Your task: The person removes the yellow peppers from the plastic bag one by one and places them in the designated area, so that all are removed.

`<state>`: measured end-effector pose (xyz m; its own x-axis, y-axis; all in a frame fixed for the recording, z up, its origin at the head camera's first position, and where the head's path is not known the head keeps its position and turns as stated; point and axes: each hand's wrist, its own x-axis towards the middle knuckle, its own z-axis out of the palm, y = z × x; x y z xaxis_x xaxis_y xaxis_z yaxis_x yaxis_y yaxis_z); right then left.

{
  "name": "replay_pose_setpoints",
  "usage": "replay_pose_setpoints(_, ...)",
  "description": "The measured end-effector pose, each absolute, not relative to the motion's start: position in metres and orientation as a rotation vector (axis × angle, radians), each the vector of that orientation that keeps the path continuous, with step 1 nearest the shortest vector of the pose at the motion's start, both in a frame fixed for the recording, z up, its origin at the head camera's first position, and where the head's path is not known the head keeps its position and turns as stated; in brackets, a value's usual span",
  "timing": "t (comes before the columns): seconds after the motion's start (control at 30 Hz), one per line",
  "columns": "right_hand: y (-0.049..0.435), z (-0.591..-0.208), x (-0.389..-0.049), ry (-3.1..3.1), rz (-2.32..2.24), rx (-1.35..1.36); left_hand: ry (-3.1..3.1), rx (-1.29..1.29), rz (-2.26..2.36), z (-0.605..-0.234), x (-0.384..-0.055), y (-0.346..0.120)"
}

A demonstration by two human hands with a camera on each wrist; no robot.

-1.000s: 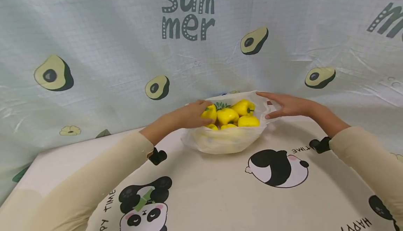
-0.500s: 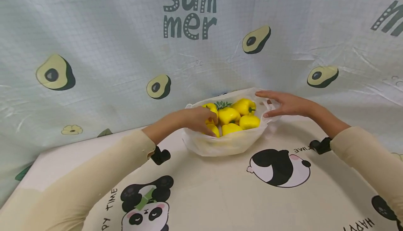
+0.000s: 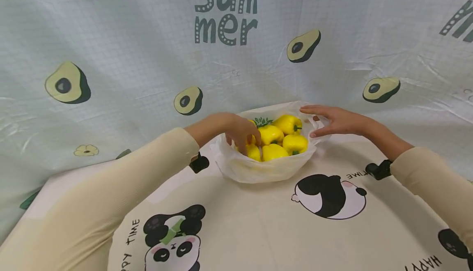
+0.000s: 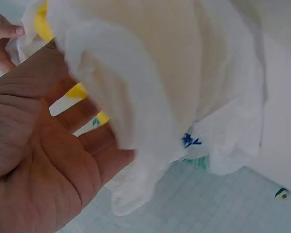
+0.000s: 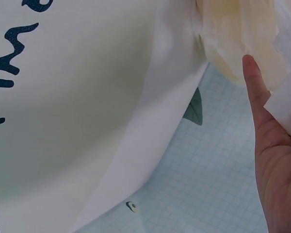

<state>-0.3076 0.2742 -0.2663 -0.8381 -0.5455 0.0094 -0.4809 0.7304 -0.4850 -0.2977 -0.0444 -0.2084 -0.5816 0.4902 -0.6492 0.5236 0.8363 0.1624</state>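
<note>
A white translucent plastic bag (image 3: 258, 175) stands with its mouth open on the far part of the table, holding several yellow bell peppers (image 3: 271, 134). Inside its left side, my left hand (image 3: 240, 130) reaches down with bent fingers and thumb around a yellow bell pepper (image 3: 253, 152). The left wrist view shows bag film (image 4: 150, 82) covering those fingertips. My right hand (image 3: 334, 121) grips the bag's right edge, thumb and forefinger spread apart. Film also lies over that hand (image 5: 281, 165) in the right wrist view, where most fingers are hidden.
A cream table cover (image 3: 251, 221) with printed pandas spreads in front of the bag. Right behind the bag hangs a pale curtain (image 3: 148, 37) printed with avocados and lettering. Dark wrist devices (image 3: 378, 170) sit at both sleeve ends.
My left hand has gone from the bag's left rim down among the peppers, its wrist rising and fingers bending. The bag mouth is slightly wider. My right hand stays at the bag's edge.
</note>
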Motion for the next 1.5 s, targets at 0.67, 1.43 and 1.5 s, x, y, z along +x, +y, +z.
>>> replay_pose_setpoints(0.67, 0.276, -0.267, -0.306, 2.775, -0.769, -0.838, 2.155, 0.536, -0.465, -0.203, -0.309, 0.013)
replay_pose_setpoints(1.43, 0.28, -0.267, -0.309, 2.782, -0.73, -0.906, 2.223, 0.36, -0.53, -0.187, -0.301, 0.014)
replay_pose_setpoints(1.5, 0.281, -0.266, -0.309, 2.78, -0.731, -0.901, 2.2, 0.412, -0.49, -0.182, -0.303, 0.009)
